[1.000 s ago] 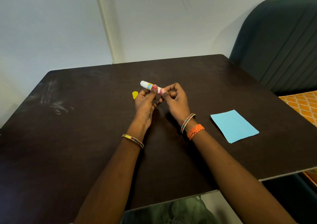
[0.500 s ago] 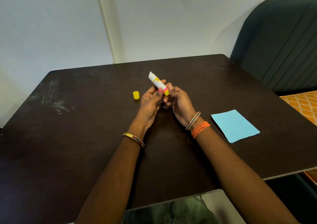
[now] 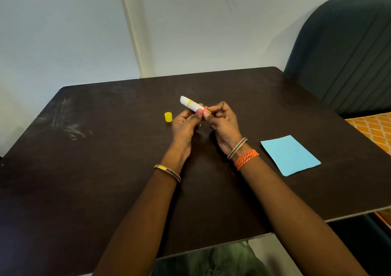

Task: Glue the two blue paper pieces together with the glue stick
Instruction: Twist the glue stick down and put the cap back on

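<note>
Both hands hold an uncapped white and yellow glue stick (image 3: 191, 104) above the middle of the dark table (image 3: 84, 170), its white tip pointing up and to the left. My left hand (image 3: 186, 125) grips its barrel with thumb and fingers. My right hand (image 3: 222, 123) pinches its yellow base. The yellow cap (image 3: 168, 117) stands on the table just left of my left hand. Blue paper (image 3: 289, 155) lies flat to the right of my right wrist; it looks like one sheet, and I cannot tell if a second lies under it.
A dark green padded seat back (image 3: 342, 51) rises at the table's right rear. An orange patterned cushion (image 3: 374, 127) shows past the right edge. White scuff marks (image 3: 67, 125) streak the table's left side. A pale wall stands behind.
The glue stick has tilted from nearly level to tip up and then settled slightly lower. The yellow cap, partly hidden behind my left hand before, is now in full view.
</note>
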